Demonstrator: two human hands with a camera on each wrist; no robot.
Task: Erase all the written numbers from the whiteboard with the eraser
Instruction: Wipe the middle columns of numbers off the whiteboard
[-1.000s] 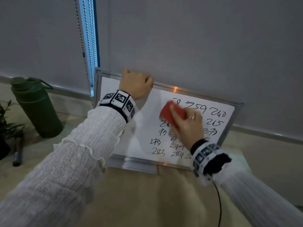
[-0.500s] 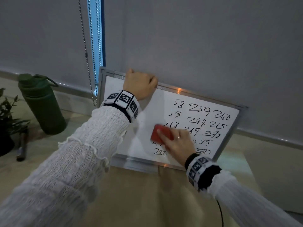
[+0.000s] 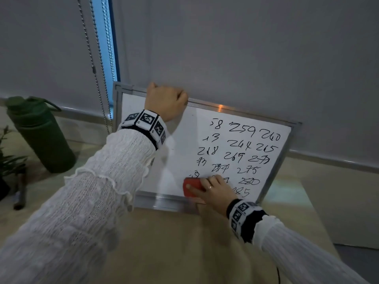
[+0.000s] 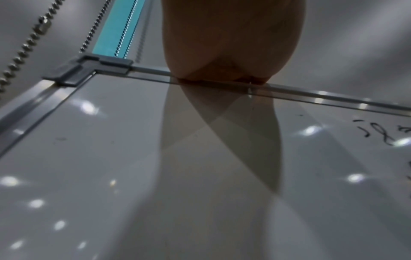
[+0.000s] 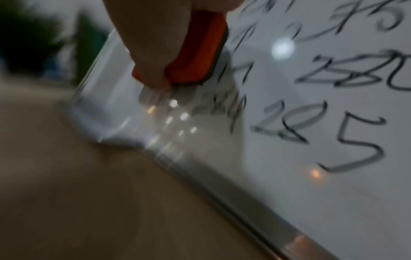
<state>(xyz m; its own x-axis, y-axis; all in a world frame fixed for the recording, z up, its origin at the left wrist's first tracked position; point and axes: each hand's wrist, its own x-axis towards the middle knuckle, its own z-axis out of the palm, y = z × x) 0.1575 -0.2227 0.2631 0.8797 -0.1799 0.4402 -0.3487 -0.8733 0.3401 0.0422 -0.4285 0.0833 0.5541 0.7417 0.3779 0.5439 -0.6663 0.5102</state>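
A framed whiteboard (image 3: pixel 180 152) leans against the wall on a beige table. Its left half is wiped white; black handwritten numbers (image 3: pixel 242 148) fill the right half. My left hand (image 3: pixel 166 101) grips the board's top frame, fingers curled over the edge; in the left wrist view the left hand (image 4: pixel 231 45) sits on the top frame (image 4: pixel 311 95). My right hand (image 3: pixel 213 188) holds a red eraser (image 3: pixel 191 186) flat against the board's bottom edge, left of the number ending 85. In the blurred right wrist view the eraser (image 5: pixel 200 51) is pressed on the board (image 5: pixel 333 176) under my fingers (image 5: pixel 153 52).
A dark green bottle (image 3: pixel 39 134) stands at the left of the table, with a plant (image 3: pixel 8 160) and a dark pen-like object (image 3: pixel 20 191) beside it. Bead chains (image 3: pixel 96 64) of the blind hang just left of the board. The beige table (image 3: pixel 184 242) lies in front.
My right hand has swept the eraser down from the top row to the bottom edge of the board. Leading digits of the left number column are gone. The left hand stays put.
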